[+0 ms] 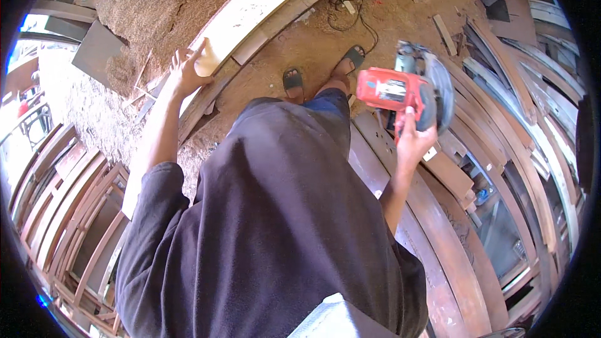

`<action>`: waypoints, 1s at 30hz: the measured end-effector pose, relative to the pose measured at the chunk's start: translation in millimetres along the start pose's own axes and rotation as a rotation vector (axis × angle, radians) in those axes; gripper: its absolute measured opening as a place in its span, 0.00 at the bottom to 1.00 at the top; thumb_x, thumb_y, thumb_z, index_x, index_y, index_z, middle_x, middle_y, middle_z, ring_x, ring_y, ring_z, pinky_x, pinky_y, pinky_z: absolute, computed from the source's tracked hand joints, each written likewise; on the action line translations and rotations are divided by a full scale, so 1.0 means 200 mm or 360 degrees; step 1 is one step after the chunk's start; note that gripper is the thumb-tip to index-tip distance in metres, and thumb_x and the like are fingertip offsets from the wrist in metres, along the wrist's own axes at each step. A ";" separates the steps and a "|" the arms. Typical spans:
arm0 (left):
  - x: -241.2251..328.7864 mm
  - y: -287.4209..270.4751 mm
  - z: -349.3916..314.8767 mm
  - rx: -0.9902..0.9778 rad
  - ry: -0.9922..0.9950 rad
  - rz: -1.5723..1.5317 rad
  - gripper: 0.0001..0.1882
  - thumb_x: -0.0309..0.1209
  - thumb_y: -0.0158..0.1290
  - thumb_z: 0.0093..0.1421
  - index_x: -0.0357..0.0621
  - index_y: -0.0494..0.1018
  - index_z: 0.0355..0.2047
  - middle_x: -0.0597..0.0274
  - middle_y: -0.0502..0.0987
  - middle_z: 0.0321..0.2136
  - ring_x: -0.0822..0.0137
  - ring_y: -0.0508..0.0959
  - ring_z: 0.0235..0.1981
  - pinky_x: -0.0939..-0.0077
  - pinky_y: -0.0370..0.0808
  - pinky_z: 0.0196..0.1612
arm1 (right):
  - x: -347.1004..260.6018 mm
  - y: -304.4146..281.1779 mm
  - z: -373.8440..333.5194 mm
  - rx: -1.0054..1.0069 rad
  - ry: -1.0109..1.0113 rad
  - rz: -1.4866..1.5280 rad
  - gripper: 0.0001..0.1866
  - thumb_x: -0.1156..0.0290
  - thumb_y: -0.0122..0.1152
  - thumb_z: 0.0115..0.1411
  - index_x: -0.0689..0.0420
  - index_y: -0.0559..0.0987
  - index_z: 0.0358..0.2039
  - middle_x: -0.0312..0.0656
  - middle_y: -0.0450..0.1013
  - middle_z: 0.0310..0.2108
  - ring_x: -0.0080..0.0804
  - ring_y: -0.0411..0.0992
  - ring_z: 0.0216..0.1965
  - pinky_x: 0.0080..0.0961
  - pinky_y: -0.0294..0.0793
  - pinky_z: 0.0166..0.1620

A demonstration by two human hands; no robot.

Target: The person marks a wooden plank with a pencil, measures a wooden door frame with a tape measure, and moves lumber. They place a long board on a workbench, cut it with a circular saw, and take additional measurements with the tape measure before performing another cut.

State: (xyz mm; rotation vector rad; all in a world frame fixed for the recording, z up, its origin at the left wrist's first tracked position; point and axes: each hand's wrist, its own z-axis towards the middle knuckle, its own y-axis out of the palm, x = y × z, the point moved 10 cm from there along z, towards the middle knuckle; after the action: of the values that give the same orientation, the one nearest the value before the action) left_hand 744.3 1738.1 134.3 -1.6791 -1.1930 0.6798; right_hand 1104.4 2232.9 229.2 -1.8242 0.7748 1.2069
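In my right hand [414,139] is a red circular saw [391,89], held by its handle and lifted off to my right. Its round blade guard [441,91] faces away from my body, and the saw's far end looks slightly smeared. My left hand [188,75] rests at the edge of a long pale wooden board [250,12], fingers spread and thumb stretched out over its near side. The board runs from my left toward the far top. A darker wooden beam [269,40] lies along the board's near side.
Sawdust [138,12] is heaped beyond the board. A dark cable [363,19] lies tangled on the dusty floor near my sandalled feet [350,59]. Stacked planks [501,138] crowd the right side, and wooden frames [81,213] stand at the left. A small offcut [444,34] lies at the far right.
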 end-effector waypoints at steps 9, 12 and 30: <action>0.16 -0.05 0.02 0.0213 0.0168 -0.0168 0.59 0.40 0.70 0.37 0.82 0.58 0.73 0.50 0.65 0.58 0.46 0.63 0.63 0.46 0.59 0.67 | -0.18 0.56 -0.21 -0.0491 -0.0324 -0.0468 0.16 0.65 0.71 0.60 0.63 0.80 0.42 0.50 0.81 0.33 0.40 0.81 0.34 0.37 0.78 0.42; 0.17 0.00 0.04 0.0156 0.0212 -0.0116 0.60 0.44 0.69 0.40 0.82 0.54 0.74 0.46 0.63 0.61 0.42 0.60 0.66 0.46 0.57 0.69 | -0.29 0.74 -0.30 -0.0580 -0.0653 -0.0578 0.16 0.64 0.71 0.59 0.63 0.81 0.40 0.51 0.81 0.30 0.48 0.82 0.31 0.41 0.78 0.38; -0.01 0.14 0.14 -0.0217 0.0165 -0.0354 0.68 0.36 0.73 0.38 0.89 0.46 0.75 0.42 0.57 0.62 0.38 0.58 0.66 0.38 0.55 0.68 | -0.27 0.87 -0.48 -0.0718 -0.0570 -0.0670 0.16 0.68 0.68 0.59 0.60 0.81 0.46 0.57 0.81 0.33 0.59 0.81 0.37 0.45 0.79 0.40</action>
State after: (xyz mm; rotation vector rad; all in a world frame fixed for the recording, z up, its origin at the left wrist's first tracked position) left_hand 732.0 1743.6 97.6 -1.6399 -1.3510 0.3775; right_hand 985.7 2066.4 251.9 -1.9095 -0.0951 1.4351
